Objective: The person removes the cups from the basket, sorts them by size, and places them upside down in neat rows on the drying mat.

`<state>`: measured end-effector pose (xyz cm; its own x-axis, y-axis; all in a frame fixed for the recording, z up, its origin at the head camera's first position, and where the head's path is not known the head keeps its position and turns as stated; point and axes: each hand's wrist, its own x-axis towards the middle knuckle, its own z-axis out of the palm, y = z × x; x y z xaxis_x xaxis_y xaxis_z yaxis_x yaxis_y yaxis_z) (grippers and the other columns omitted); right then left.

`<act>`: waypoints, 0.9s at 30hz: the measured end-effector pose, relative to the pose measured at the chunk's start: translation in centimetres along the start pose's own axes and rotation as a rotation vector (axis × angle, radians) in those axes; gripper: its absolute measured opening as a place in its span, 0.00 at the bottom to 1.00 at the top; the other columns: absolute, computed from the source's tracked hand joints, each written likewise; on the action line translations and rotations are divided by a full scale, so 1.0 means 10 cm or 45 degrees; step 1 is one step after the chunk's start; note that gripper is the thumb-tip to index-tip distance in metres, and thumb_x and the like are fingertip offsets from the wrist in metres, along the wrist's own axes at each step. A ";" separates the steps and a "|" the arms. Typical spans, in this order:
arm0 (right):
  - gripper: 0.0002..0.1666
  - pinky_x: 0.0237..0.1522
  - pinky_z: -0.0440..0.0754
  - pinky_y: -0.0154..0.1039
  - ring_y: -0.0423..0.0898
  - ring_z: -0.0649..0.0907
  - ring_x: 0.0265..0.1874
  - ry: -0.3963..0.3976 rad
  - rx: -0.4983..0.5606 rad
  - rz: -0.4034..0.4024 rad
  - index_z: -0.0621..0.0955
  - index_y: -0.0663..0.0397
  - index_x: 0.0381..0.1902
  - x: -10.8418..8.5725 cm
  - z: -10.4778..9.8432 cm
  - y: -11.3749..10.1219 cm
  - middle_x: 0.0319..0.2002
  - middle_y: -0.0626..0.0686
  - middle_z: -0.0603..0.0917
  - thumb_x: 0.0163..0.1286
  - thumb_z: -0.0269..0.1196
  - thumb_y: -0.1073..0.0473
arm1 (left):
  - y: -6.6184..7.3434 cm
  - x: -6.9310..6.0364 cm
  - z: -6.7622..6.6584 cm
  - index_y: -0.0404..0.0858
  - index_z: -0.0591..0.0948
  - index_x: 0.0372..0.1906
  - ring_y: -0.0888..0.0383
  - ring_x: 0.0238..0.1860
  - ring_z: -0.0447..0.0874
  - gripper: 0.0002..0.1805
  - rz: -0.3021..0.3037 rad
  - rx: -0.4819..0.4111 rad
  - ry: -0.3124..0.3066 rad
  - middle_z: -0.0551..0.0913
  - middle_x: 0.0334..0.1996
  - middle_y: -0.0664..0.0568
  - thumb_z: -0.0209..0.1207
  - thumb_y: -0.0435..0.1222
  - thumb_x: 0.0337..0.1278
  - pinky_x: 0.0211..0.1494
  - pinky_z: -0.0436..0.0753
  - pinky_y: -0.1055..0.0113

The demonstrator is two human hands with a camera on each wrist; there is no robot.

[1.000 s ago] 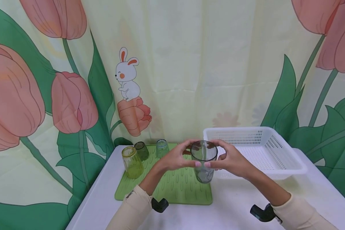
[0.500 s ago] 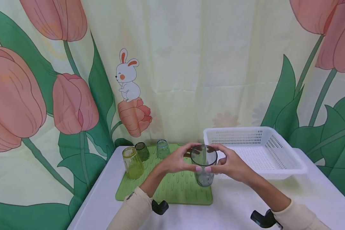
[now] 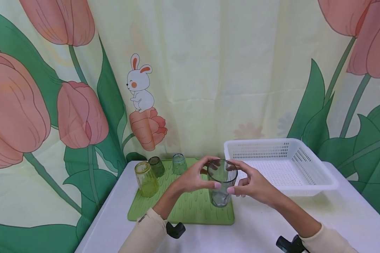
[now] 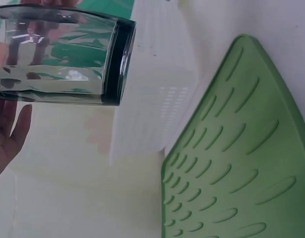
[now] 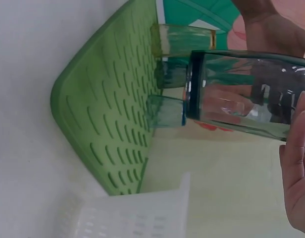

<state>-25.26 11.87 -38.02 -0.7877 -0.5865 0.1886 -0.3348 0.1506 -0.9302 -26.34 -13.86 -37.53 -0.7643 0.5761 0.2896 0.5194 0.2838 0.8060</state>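
A smoky grey drinking glass (image 3: pixel 220 197) is held upright, mouth up, above the right part of a green ridged drying mat (image 3: pixel 190 209). On its left side my left hand (image 3: pixel 192 178) grips it, thumb across the near face and fingers around the back. From the right, my right hand (image 3: pixel 256 183) holds it near the rim with thumb and fingers. The left wrist view shows the thick base of the glass (image 4: pixel 68 59) hanging clear of the mat. Fingers behind the glass are partly hidden.
At the mat's left stand a yellow glass (image 3: pixel 147 181), a dark grey glass (image 3: pixel 156 167) and a small light-blue glass (image 3: pixel 179 165). A white perforated basket (image 3: pixel 282 192) sits at the back right of the white table (image 3: pixel 272 225). A tulip-print curtain (image 3: pixel 196 77) hangs behind.
The grey glass has come slightly lower and a little to the left over the mat. The right thumb has shifted apart from the left thumb.
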 end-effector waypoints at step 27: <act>0.53 0.30 0.84 0.41 0.43 0.83 0.26 -0.145 0.226 0.164 0.55 0.55 0.77 -0.08 0.44 0.53 0.61 0.63 0.72 0.61 0.71 0.61 | 0.24 -0.04 -0.05 0.38 0.65 0.71 0.56 0.58 0.75 0.48 0.092 -0.037 0.005 0.75 0.59 0.48 0.67 0.61 0.52 0.59 0.81 0.61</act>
<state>-24.12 9.69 -44.48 -0.7512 -0.6590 0.0377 -0.1316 0.0935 -0.9869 -24.95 -13.84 -35.45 -0.7268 0.5913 0.3496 0.5619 0.2190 0.7977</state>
